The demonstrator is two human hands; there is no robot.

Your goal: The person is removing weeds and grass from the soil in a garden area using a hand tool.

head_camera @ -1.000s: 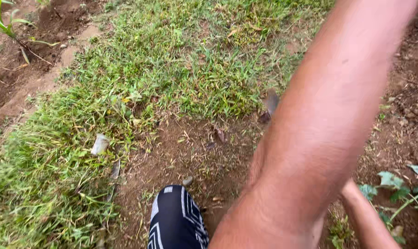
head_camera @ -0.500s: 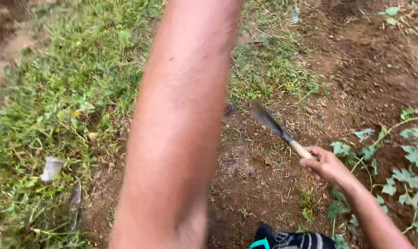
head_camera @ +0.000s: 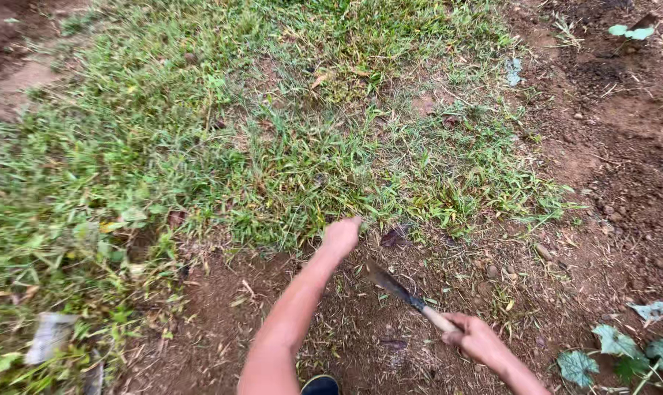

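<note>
I look down on a wide patch of grass (head_camera: 273, 132) that fills the upper and left part of the view, and bare brown soil (head_camera: 609, 168) lies along its right side and below it. At the lower right corner there are some broad green leaves (head_camera: 617, 351) on the soil, and at the lower left a pale flat scrap (head_camera: 50, 336) lies among the grass blades. My left arm reaches forward from the bottom middle, and my left hand (head_camera: 342, 236) is at the near edge of the grass, just where the green meets the soil. Its fingers look curled into a loose fist at the grass blades, but I cannot tell if they really hold a tuft or only touch it. My right hand (head_camera: 476, 338) is lower and to the right, over the bare soil, and it is clenched around the light wooden handle of a knife (head_camera: 405, 294). The dark blade points up and to the left, toward the left hand, and its tip is low, close to the ground, between the two hands; if it touches the soil I cannot say. A small dark toe of a shoe (head_camera: 320, 384) shows at the bottom edge, under my left arm.
</note>
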